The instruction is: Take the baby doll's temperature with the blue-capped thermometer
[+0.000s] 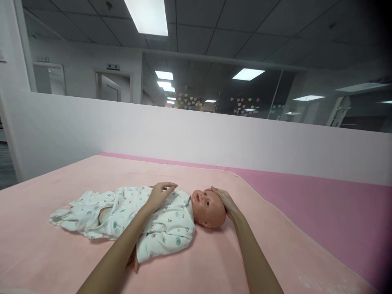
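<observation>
So on the far left there's a white wall post (12,122) with a bit of dark floor showing beside it, and then the big soft pale-pink fleece blanket (45,228) takes over most of the foreground. Lying on it, feet pointing left and head to the right, is a plastic baby doll in a white printed cotton sleepsuit (147,220). It's on its back, face up, and sits roughly in the middle of the blanket, a little left of centre in the view.

The left hand (161,194) comes in from the bottom and rests flat on the doll's chest, fingers spread and relaxed, palm down on the fabric, not pinching or gripping anything. The left forearm crosses over the doll's near sleeve, and the doll's little hand pokes out just under it.

Moving right, the doll's bare head (210,208) is cupped from the top by the right hand (223,200). Fingers are curved loosely round the crown, touching it, open rather than clamped.

Further right the blanket's edge runs diagonally, and past it is a brighter pink mat surface (321,212). Behind everything runs a low white partition wall (214,134), with glass panels above showing heart stickers (245,104) and ceiling lights (148,16).
</observation>
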